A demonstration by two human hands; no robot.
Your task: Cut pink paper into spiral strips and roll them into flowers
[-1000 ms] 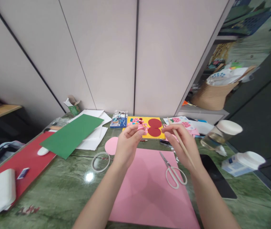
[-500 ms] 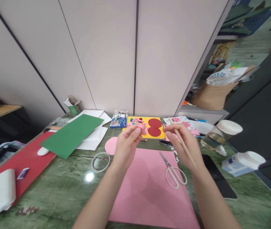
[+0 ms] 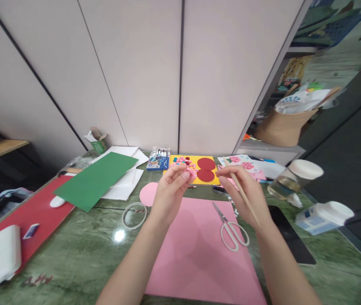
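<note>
My left hand is raised over the table, fingers pinched on a small pink rolled paper piece. My right hand is level with it to the right, fingers closed around a thin wooden stick that slants down past the palm. A pinch of pink paper also shows at its fingertips. Below both hands lies a large pink sheet with white-handled scissors on its right side. Behind the hands sits a yellow card carrying two dark red circles and small coloured bits.
Green, white and red sheets lie at the left, with a pink paper disc and a tape ring. A marker box stands at the back. Jars, a black tablet and a woven basket are at the right.
Both hands stay almost in place; the fingers shift slightly on the pink paper piece and the stick tip moves a little.
</note>
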